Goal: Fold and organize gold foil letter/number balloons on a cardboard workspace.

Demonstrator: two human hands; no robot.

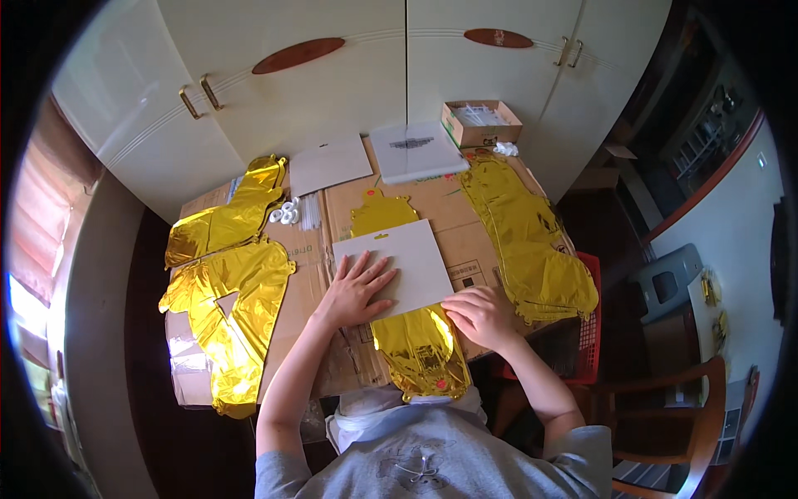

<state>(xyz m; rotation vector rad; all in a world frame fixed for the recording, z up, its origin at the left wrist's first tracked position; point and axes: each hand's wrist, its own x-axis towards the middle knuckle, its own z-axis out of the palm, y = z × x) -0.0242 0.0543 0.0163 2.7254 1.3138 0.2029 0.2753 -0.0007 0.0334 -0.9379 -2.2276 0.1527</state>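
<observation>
A white card (411,258) with a small hanging slot at its top lies across a flat gold foil balloon (420,353). The balloon shows above and below the card, and its lower end hangs over the table's near edge. My left hand (359,291) rests flat on the card's left side with fingers spread. At the card's lower right corner, my right hand (482,316) has its fingers drawn together on the edge; the fingertips are partly hidden. More gold foil balloons lie flat to the left (237,303) and to the right (532,241).
Cardboard (307,279) covers the table. Toward the back are a pale board (331,170), a clear plastic bag (420,154) and an open box of white sticks (480,125). White ribbon rolls (285,212) sit back left. A red basket (588,333) and wooden chair (706,416) stand at right.
</observation>
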